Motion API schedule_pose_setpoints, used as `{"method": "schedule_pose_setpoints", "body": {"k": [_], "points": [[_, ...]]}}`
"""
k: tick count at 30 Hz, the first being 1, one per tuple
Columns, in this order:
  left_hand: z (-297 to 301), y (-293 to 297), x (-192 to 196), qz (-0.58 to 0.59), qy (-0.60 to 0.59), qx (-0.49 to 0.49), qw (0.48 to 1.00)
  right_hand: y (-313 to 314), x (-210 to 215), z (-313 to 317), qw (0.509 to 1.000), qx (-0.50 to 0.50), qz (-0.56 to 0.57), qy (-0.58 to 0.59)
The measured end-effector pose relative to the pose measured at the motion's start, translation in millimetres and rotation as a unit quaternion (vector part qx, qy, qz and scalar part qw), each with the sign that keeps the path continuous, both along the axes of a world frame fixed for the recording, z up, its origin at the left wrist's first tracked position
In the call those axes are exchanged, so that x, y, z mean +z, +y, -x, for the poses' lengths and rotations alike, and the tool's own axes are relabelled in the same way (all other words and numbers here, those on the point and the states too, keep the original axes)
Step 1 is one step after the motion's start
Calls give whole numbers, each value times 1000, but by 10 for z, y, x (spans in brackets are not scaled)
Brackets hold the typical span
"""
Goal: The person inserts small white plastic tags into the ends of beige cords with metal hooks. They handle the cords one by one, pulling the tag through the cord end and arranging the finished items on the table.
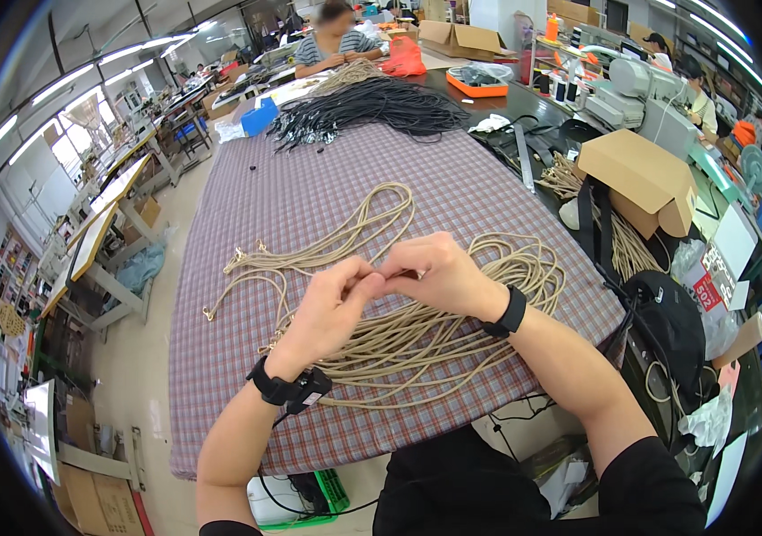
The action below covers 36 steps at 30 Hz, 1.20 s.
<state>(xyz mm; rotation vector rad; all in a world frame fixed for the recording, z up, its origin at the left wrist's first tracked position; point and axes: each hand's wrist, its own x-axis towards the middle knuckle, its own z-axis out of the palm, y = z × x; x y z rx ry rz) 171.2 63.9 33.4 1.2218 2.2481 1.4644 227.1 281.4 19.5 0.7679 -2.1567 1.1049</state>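
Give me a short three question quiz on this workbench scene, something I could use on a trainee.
1. True or false: both hands meet over the beige cords.
2. What covers the table: A plain white sheet, B plaid cloth, C bare wood?
3. Fill in: the pile of black cords lies at the ___ end of the table.

Key: 1 true, left hand and right hand pinch a cord together. 2 B. 3 far.

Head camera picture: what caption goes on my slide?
Two hands, left hand and right hand, pinch a beige cord over a checked tablecloth.
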Motion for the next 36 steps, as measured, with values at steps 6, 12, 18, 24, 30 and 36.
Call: {"method": "schedule_pose_setpoints", "body": {"k": [6,12,18,24,30,36], "points": [[223,-149,29,65,76,45,994,158,38,86,991,-80,-47,91],[421,-224,31,36,40,114,992,482,151,102,956,-258,-80,115],[373,-224,63,19,154,175,972,434,99,133,940,-285,-130,138],[79,-165,361,-14,134,133,982,-92,289,-13,984,-105,-98,107],[-44,-154,498,-158,75,127,976,-374,605,12,981,-73,-97,151],[360,-411,432,-33,166,178,969,52,767,356,977,-150,-41,143]]}}
